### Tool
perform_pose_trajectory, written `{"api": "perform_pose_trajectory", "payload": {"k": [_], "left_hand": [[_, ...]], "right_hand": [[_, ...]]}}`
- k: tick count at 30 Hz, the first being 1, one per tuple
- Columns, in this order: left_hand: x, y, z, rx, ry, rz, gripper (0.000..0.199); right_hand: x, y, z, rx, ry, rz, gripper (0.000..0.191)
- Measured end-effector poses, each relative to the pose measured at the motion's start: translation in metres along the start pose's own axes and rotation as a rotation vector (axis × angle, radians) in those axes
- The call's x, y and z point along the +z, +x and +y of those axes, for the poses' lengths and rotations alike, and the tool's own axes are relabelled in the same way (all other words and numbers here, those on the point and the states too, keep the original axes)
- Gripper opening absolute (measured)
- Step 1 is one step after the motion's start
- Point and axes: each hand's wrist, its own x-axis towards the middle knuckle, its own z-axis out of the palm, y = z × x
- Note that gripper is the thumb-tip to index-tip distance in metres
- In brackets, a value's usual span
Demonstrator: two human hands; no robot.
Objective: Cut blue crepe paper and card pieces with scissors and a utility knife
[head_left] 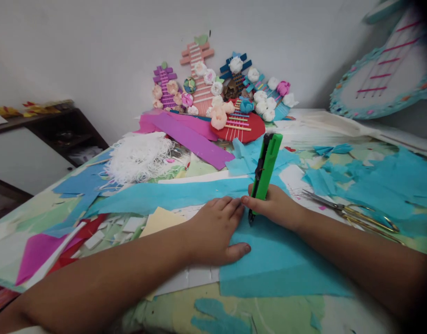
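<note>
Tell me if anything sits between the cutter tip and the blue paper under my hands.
Nothing visible does. The right hand holds the green cutter with its tip down on the blue paper, and the left hand presses flat on the sheet right beside it. The scissors lie off to the right.

Soft even light, warped dark corners

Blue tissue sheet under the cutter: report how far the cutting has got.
Done: cut blue scraps lie scattered beyond the scissors. In hand: the left hand presses the blue tissue sheet flat while the right hand holds the green cutter tip-down on it. Left: the sheet nearer the camera looks uncut.
</note>
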Motion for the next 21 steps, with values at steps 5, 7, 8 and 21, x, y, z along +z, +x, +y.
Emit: {"api": "perform_pose_trajectory", "payload": {"k": [5, 7, 8, 21], "left_hand": [[-0.0007, 0.0000, 0.0004, 0.002, 0.007, 0.007, 0.072], [-0.0008, 0.0001, 0.0004, 0.000, 0.003, 0.011, 0.071], [-0.0006, 0.0002, 0.0004, 0.001, 0.000, 0.012, 0.071], [0.0023, 0.0008, -0.0005, -0.009, -0.013, 0.009, 0.075]], "right_hand": [[0.0001, 0.0011, 0.0030, 0.001, -0.019, -0.022, 0.034], [0.0002, 0.0009, 0.0027, -0.007, -0.025, -0.022, 0.035], [0.0003, 0.0006, 0.0022, -0.010, -0.025, -0.019, 0.036], [-0.0007, -0.0003, 0.0051, 0.032, 0.035, 0.025, 0.036]]}}
